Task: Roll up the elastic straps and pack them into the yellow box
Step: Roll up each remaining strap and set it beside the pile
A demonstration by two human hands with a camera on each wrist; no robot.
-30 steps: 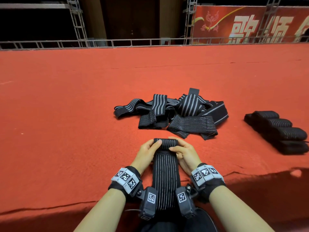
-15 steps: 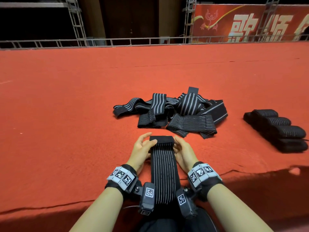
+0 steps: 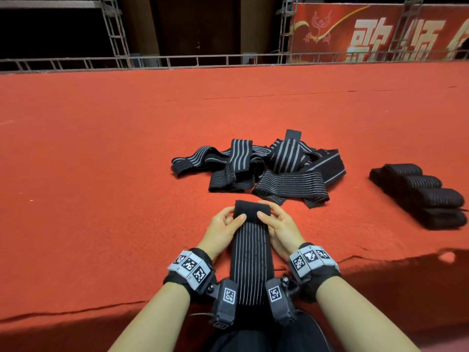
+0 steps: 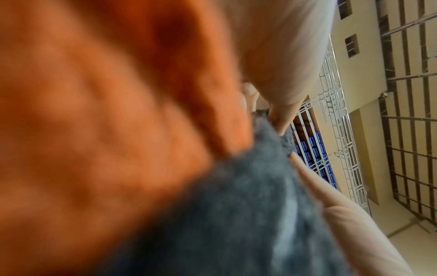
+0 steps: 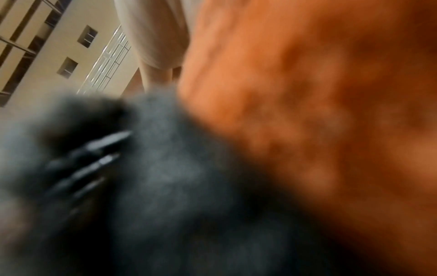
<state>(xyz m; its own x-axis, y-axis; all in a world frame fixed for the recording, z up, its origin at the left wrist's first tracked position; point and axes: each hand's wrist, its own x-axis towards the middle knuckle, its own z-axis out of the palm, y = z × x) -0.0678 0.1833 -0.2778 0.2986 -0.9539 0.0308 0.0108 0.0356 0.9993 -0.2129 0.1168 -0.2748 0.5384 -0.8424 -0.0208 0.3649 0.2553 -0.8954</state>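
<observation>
A black elastic strap with thin grey stripes lies flat on the red carpet and runs toward me. Its far end is folded into a small black roll. My left hand and right hand pinch that roll from either side, thumbs on top. Both wrist views are blurred; the left wrist view shows grey strap fabric against red carpet. A loose heap of unrolled straps lies just beyond the hands. No yellow box is in view.
Several rolled black straps lie in a row at the right. The red carpet spreads wide on the left and far side. A metal truss rail borders the back. The carpet's near edge drops off by my forearms.
The roll at the strap's far end has grown slightly thicker and both thumbs have come back on top of it after the fingers opened briefly half a second ago.
</observation>
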